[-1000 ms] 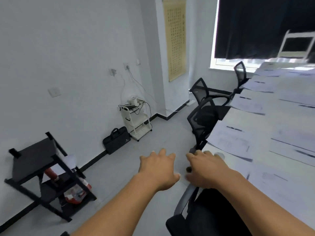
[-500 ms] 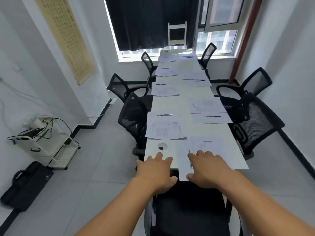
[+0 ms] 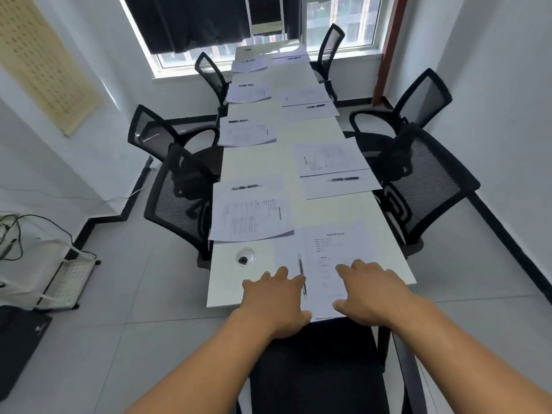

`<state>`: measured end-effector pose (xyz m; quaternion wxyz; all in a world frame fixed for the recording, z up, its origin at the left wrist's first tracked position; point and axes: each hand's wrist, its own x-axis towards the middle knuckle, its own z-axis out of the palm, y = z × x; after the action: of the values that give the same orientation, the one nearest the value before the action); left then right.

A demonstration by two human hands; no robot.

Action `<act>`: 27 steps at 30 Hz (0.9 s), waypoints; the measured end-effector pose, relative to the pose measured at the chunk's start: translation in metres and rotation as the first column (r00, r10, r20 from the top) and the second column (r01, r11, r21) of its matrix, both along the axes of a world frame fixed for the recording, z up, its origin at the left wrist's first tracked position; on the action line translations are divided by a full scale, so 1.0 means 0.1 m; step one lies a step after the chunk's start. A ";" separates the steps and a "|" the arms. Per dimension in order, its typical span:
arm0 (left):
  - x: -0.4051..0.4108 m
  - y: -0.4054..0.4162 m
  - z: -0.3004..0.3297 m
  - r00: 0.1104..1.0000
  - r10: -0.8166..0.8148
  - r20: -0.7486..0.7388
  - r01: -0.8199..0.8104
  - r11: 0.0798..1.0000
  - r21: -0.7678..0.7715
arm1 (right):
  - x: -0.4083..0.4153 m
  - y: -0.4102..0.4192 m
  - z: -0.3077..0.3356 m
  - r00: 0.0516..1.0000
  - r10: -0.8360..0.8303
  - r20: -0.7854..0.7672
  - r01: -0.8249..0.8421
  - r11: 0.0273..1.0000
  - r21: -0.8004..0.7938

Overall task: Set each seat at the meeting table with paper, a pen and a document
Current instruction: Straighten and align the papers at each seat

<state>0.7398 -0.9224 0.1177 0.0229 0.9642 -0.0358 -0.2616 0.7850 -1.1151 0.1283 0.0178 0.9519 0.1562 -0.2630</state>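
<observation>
Left hand (image 3: 276, 297) and right hand (image 3: 370, 289) flat, fingers spread, holding nothing. Pen (image 3: 301, 274) just right of left fingers; document (image 3: 331, 255) under right hand. Risk: left-hand nudge could roll pen; right-hand drag could skew document.

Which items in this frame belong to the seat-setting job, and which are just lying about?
Job: meeting table, printed document, pen, left hand, right hand.
Lying about: wall scroll, white cart, black bag.
</observation>
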 end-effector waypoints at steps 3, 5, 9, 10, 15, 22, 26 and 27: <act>0.36 0.00 -0.31 0.999 0.014 -0.043 -0.014 1.000 -0.004 | 0.37 -0.03 -0.31 0.999 0.007 -0.051 -0.007 1.000 0.008; 0.56 -0.02 -0.56 0.997 0.007 -0.072 -0.007 1.000 -0.006 | 0.59 -0.07 -0.54 0.996 0.014 -0.084 -0.014 1.000 -0.001; 0.87 -0.05 -0.88 0.995 -0.017 -0.096 0.016 1.000 -0.012 | 0.88 -0.13 -0.83 0.991 0.033 -0.129 -0.036 0.999 -0.018; 0.95 -0.05 -0.98 0.995 -0.024 -0.096 0.023 1.000 -0.011 | 0.97 -0.14 -0.93 0.990 0.044 -0.132 -0.047 0.999 -0.018; 1.27 0.00 -1.34 0.992 -0.061 -0.110 0.062 0.998 0.012 | 1.28 -0.12 -1.35 0.986 0.082 -0.145 -0.086 0.996 -0.024; 1.41 0.12 -1.68 0.987 -0.071 -0.142 0.079 0.995 0.056 | 1.48 -0.09 -1.77 0.971 0.116 -0.208 -0.120 0.993 -0.007; 1.45 0.12 -1.80 0.989 -0.071 -0.126 0.079 0.995 0.060 | 1.53 -0.10 -1.91 0.965 0.141 -0.222 -0.140 0.990 0.019; 1.45 0.11 -1.83 0.991 -0.075 -0.115 0.083 0.995 0.061 | 1.54 -0.10 -1.94 0.963 0.145 -0.228 -0.141 0.989 0.032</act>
<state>0.8852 -0.9111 -0.0655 -0.0174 0.9461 -0.0640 -0.3171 0.9394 -1.1253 -0.0655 0.0114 0.9014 0.2276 -0.3681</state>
